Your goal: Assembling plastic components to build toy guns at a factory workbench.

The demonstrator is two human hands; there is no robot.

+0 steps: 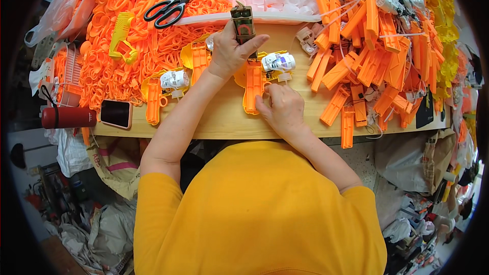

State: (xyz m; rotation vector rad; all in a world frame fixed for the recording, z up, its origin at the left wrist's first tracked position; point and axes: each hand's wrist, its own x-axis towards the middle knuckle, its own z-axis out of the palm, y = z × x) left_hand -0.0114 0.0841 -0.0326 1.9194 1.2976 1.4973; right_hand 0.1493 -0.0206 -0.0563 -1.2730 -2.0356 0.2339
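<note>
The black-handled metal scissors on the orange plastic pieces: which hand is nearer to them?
Left. The left hand is right of the scissors and lower in view; the right hand is farther right and lower, by the orange plastic housing.

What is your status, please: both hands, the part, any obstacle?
Left hand gripping dark green tool. Right hand at right edge of orange housing. White unit beside its far end. Orange pile rightward, apart from right hand.
</note>
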